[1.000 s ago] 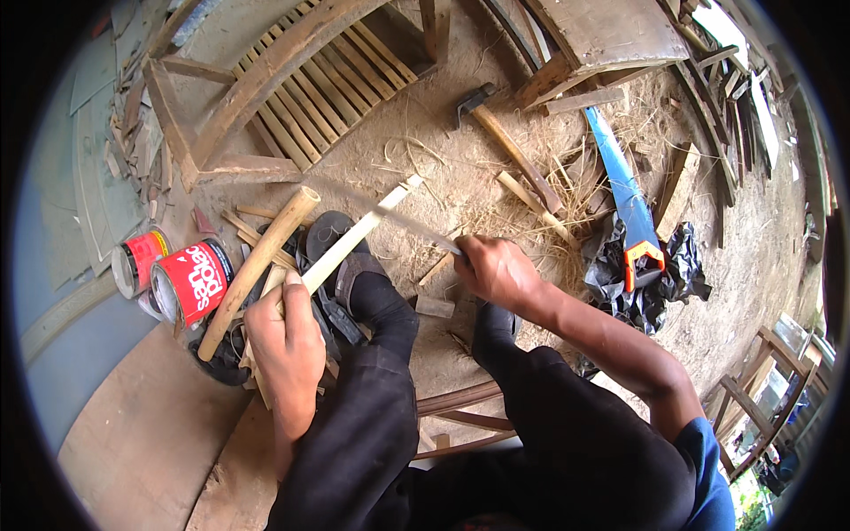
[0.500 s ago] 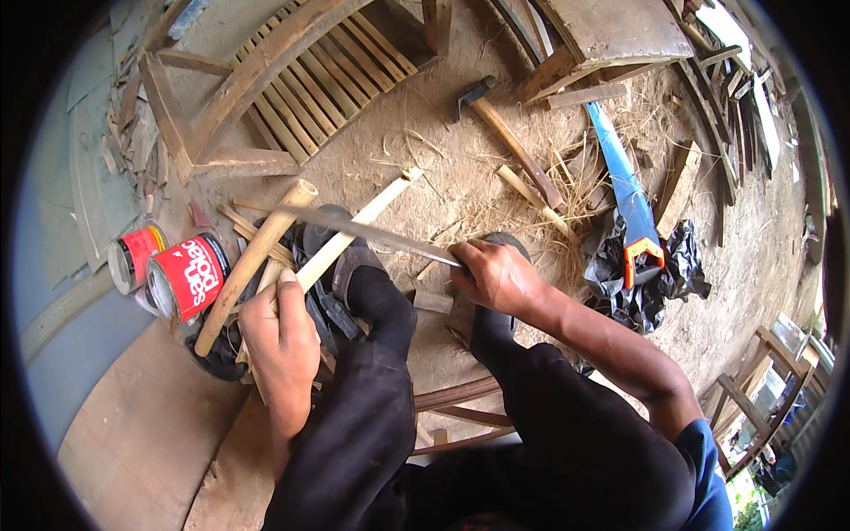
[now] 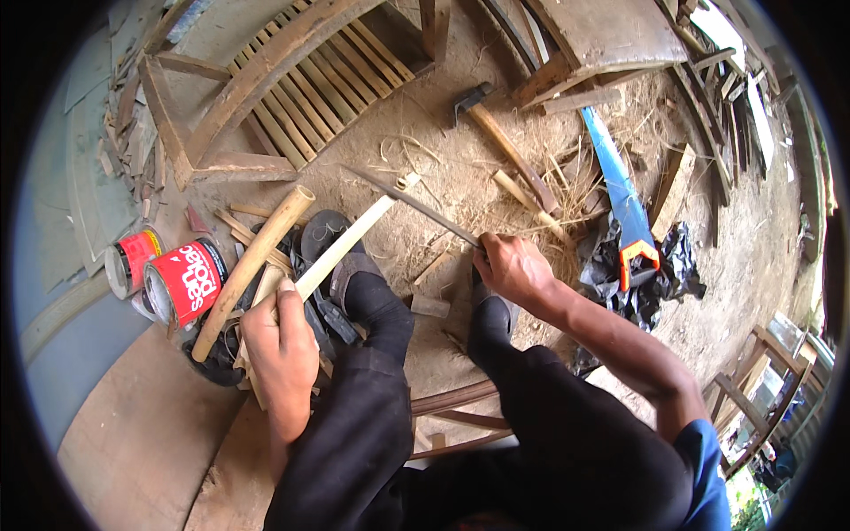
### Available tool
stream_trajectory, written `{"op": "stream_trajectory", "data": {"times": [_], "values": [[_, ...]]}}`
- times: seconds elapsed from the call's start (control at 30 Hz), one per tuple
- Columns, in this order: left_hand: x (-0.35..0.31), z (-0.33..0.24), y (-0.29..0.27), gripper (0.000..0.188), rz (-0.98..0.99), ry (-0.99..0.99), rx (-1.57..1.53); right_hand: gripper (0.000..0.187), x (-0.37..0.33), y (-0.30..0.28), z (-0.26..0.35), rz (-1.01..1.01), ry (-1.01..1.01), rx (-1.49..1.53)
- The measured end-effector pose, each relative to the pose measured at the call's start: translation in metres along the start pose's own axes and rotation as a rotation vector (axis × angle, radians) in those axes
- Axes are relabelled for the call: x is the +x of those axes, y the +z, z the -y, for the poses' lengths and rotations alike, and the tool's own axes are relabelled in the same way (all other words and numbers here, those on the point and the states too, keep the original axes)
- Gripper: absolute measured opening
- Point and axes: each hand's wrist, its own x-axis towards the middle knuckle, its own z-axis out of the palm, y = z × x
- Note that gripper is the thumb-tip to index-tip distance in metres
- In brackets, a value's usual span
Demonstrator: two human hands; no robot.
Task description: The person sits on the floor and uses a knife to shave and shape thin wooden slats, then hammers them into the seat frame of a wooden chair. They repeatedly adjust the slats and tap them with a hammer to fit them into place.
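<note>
My left hand [image 3: 279,354] is closed round the near end of a pale split bamboo strip [image 3: 345,243], which slants up and away to the right. A small curl of shaving clings to the strip's far end. In my right hand [image 3: 524,276] is a long-bladed knife [image 3: 434,215], its handle hidden by my fingers. The blade points up and left and crosses the strip close to that far end. A round bamboo pole [image 3: 255,270] lies just left of the strip, beside my left foot.
Two red cans [image 3: 188,281] stand at the left. Farther off is a wooden chair frame with bamboo slats [image 3: 310,93]. A hammer [image 3: 509,146], wood shavings [image 3: 575,181] and a blue handsaw [image 3: 617,181] on black plastic [image 3: 677,270] lie to the right.
The knife blade has slid outward along the bamboo strip toward its far end, and its tip has swung upward. My right hand has shifted slightly right; the left still grips the strip.
</note>
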Motion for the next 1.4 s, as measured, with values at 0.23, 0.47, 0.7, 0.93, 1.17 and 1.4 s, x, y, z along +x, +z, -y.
{"op": "stream_trajectory", "data": {"times": [0.23, 0.47, 0.7, 0.93, 1.17, 1.4], "values": [[0.0, 0.0, -0.001, 0.046, -0.003, -0.041, -0.004, 0.021, -0.001, 0.0, -0.013, 0.008, 0.127, -0.096], [0.001, -0.008, 0.003, 0.056, -0.006, 0.065, 0.015, 0.021, -0.005, 0.017, -0.035, -0.038, 0.131, 0.016], [0.0, -0.022, 0.007, 0.05, -0.013, -0.005, -0.093, 0.02, -0.028, 0.001, 0.003, -0.026, -0.184, 0.04], [0.002, -0.018, 0.007, 0.049, -0.046, 0.044, -0.083, 0.027, 0.013, -0.003, -0.019, 0.028, 0.184, -0.035], [0.001, -0.014, 0.005, 0.048, -0.037, 0.024, -0.107, 0.023, -0.001, 0.029, -0.031, -0.05, 0.075, 0.03], [0.001, -0.017, 0.006, 0.049, -0.026, 0.025, -0.109, 0.022, -0.006, 0.025, -0.03, -0.079, -0.042, 0.181]]}}
